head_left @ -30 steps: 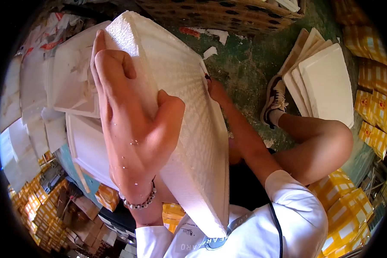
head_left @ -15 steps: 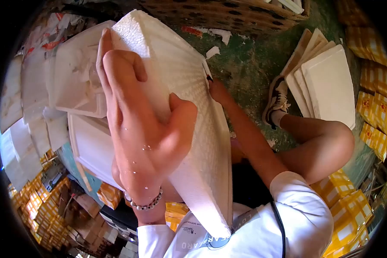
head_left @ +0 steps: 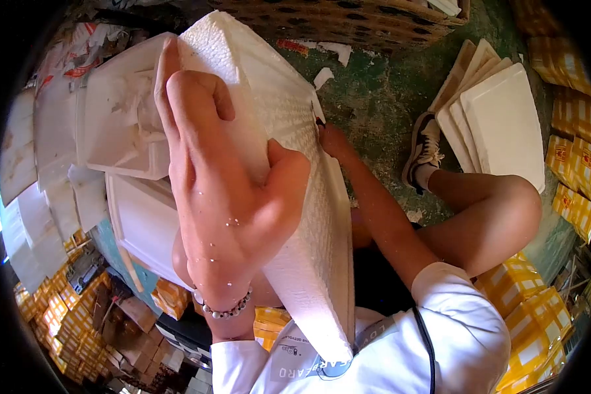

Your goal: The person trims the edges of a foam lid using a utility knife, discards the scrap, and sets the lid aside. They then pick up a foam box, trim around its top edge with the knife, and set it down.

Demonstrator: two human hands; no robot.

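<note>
A large white foam board [head_left: 285,128], ribbed on its broad face, stands tilted in front of my body, its near end against my shirt. My left hand [head_left: 226,177], with a beaded bracelet and white foam crumbs on its back, grips the thick upper edge; thumb on one side, fingers bent over the other. At the board's far right edge, my right hand [head_left: 335,141] is closed around a small dark-ended tool [head_left: 320,122]. A thin pale strip shows just above that tool. Most of the right hand's fingers are hidden; I cannot tell the tool's kind.
White foam boxes [head_left: 128,108] stand at the left. Several foam panels [head_left: 502,118] lean together at the right beside my shoe [head_left: 425,154]. A holed brown crate [head_left: 374,23] is at the back. Yellow-and-white checked packages [head_left: 522,315] lie at both sides; foam scraps [head_left: 323,77] litter the green floor.
My left hand and the upper end of the board have shifted slightly to the right in view. My right hand stays at the far edge with its grip unchanged.
</note>
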